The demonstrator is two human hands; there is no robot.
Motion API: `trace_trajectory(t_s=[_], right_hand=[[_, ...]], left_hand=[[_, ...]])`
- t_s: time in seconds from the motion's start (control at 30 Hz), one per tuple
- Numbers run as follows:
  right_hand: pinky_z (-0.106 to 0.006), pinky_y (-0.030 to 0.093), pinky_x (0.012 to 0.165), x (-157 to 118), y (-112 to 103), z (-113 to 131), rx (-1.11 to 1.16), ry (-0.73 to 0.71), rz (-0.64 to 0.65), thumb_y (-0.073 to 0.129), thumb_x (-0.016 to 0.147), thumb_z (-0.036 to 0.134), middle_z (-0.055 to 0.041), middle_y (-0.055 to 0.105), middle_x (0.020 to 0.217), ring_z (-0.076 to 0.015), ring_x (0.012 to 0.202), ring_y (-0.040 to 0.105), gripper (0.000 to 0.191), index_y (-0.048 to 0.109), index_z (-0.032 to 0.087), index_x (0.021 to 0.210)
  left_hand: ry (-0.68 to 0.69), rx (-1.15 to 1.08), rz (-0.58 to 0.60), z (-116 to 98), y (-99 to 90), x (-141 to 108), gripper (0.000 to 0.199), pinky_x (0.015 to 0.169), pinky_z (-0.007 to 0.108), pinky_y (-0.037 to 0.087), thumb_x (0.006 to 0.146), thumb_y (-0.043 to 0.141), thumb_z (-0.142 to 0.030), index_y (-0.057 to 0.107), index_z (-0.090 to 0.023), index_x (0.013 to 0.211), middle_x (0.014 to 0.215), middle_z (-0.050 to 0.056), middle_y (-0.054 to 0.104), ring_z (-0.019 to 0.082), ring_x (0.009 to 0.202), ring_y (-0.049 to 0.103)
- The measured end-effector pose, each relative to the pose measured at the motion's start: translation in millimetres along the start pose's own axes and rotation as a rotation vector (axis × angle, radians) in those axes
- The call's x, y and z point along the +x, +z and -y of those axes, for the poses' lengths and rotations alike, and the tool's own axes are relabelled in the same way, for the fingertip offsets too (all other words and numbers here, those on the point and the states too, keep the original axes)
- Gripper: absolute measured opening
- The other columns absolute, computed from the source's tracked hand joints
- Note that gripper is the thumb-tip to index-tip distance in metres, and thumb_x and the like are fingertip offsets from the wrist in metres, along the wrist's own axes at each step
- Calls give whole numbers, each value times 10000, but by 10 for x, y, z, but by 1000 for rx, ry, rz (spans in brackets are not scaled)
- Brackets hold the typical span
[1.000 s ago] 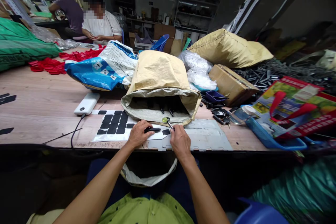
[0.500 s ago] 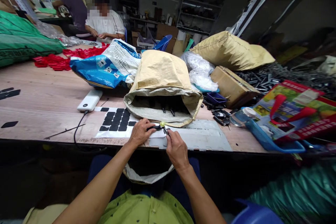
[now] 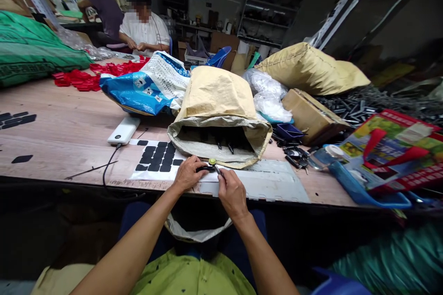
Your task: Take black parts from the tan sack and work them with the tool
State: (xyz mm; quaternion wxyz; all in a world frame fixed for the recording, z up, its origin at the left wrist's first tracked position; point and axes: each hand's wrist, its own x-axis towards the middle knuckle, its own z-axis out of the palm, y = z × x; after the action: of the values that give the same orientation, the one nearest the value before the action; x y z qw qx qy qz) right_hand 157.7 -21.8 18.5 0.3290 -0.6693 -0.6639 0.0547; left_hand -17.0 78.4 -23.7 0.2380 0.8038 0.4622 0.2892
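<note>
At the table's front edge, my left hand (image 3: 188,174) is closed on a small black part (image 3: 205,168). Close to its right, my right hand (image 3: 232,192) pinches a thin dark tool (image 3: 217,169). A small yellow-green round piece (image 3: 212,161) sits between the hands, at the tool's upper end. Just behind them lies an open paper sack (image 3: 219,97) with dark pieces inside its mouth. Left of my left hand, a white sheet (image 3: 138,175) bears rows of black rounded pads (image 3: 155,156).
A white power bank (image 3: 123,131) with a cable stands left. Behind are a blue-white bag (image 3: 138,92) and red pieces (image 3: 78,80). At right are a cardboard box (image 3: 309,115), a clear bottle (image 3: 321,156) and a blue tray (image 3: 367,198). Two people sit at the far left.
The view has shifted slightly, so the table's things appear further right. The tool and round piece have moved a little left relative to the sack. Both hands keep their hold.
</note>
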Motion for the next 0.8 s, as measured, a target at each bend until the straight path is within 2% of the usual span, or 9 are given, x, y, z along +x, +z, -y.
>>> trace_trajectory(t_s=[0.17, 0.27, 0.37, 0.8], right_hand=[[-252, 436, 817, 176, -10, -187, -147, 78, -35, 505, 975, 199, -46, 659, 1061, -173, 944, 606, 261, 660, 227, 1182], [-266, 401, 786, 247, 52, -289, -286, 85, -25, 544, 954, 183, -47, 646, 1018, -184, 919, 570, 234, 679, 234, 1138], [-287, 365, 775, 252, 129, -328, -376, 57, -23, 564, 948, 188, -62, 629, 970, -209, 927, 528, 208, 681, 223, 1117], [-322, 316, 767, 184, 206, -300, -474, 35, -43, 504, 983, 201, -79, 594, 1003, -231, 945, 480, 224, 621, 207, 1174]], left_hand=[[7, -50, 15, 0, -46, 8, 233, 866, 338, 439, 952, 569, -379, 719, -225, 1041, 978, 33, 663, 202, 957, 587], [2, -66, 20, 0, -78, 16, 361, 850, 339, 428, 1025, 393, -412, 672, -214, 907, 907, 29, 653, 196, 897, 574], [-11, -81, 20, -6, -102, 16, 472, 825, 334, 424, 1046, 295, -429, 615, -211, 776, 851, 31, 639, 196, 859, 563], [-26, -102, 33, -55, -139, 3, 497, 786, 342, 400, 1042, 267, -431, 561, -216, 704, 787, 35, 643, 206, 808, 546]])
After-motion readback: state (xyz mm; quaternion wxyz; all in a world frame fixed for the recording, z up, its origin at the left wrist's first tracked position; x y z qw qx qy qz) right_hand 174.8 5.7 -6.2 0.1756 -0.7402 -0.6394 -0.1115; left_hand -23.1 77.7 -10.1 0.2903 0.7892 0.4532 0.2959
